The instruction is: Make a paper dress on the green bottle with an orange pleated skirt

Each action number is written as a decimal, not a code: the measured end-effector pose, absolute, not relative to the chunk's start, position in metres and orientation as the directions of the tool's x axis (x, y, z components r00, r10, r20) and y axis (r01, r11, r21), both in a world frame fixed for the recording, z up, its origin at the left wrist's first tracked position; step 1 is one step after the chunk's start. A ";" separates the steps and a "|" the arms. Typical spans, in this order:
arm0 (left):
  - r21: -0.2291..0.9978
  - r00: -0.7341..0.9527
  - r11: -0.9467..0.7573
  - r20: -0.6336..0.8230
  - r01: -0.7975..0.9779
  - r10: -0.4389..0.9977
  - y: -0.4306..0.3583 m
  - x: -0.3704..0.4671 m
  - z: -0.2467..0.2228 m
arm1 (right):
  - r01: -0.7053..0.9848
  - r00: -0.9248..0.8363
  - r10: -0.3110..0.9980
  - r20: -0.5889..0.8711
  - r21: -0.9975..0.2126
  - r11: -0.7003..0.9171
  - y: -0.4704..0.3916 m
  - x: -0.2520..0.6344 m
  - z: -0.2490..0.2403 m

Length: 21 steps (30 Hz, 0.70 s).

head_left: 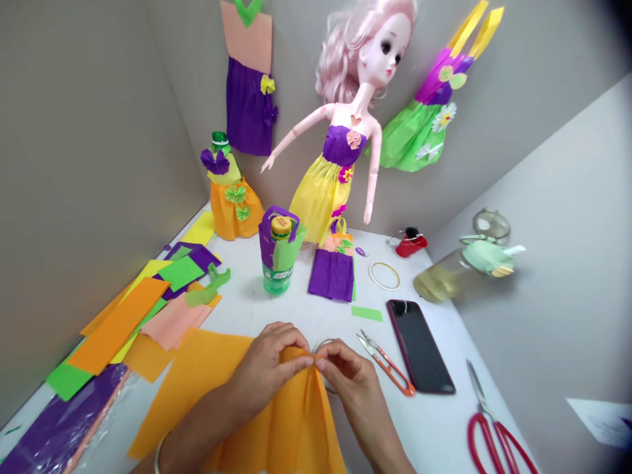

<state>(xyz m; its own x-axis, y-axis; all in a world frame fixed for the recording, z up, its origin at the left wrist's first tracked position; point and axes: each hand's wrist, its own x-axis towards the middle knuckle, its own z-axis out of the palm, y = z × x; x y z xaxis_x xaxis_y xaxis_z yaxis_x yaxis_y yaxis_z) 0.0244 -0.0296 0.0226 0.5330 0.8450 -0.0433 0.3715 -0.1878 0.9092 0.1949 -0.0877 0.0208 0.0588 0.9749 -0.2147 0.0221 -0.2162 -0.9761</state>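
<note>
**Pleating the orange sheet [289, 428]: small folds, firm pinch**

Nearest: sheet's in front of the person, folds running down out of frame, left part spread over the bench [241, 313]. Both grips closed on its top edge: left hand [276, 359] and right hand [348, 375] pinch it thumb to finger, tips practically touching. Looks like pleating in hand, my read.

To do it well: feed one narrow fold at a time from the left, trap it under the right thumb before the left lets go. Match fold depth, hold the top edge level. Don't tug; thin sheet could crease or tear. Let the loose end slide freely.

Just right: thread snips [388, 370], then smartphone [421, 345]; mind the points. Farther: green bottle [276, 280], then doll [363, 99], both clear of the work.
</note>
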 end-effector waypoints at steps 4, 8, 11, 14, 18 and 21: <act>0.892 0.552 -0.172 -0.099 0.418 0.828 -0.027 0.019 0.029 | 0.069 0.055 0.981 -0.188 -0.979 -0.192 -0.088 0.196 0.021; 0.879 0.561 -0.188 -0.104 0.438 0.821 -0.025 0.016 0.032 | 0.042 0.060 0.977 -0.202 -0.978 -0.205 -0.088 0.195 0.023; 0.878 0.555 -0.183 -0.107 0.442 0.825 -0.025 0.017 0.032 | 0.001 0.048 0.974 -0.223 -0.975 -0.223 -0.088 0.194 0.024; 0.886 0.543 -0.166 -0.109 0.432 0.833 -0.026 0.019 0.031 | -0.028 0.042 0.970 -0.239 -0.971 -0.238 -0.087 0.193 0.025; 0.898 0.533 -0.152 -0.103 0.412 0.840 -0.029 0.022 0.029 | -0.055 0.064 0.965 -0.255 -0.966 -0.252 -0.088 0.193 0.023; 0.907 0.532 -0.155 -0.085 0.391 0.843 -0.031 0.023 0.028 | -0.061 0.071 0.964 -0.258 -0.965 -0.254 -0.088 0.193 0.022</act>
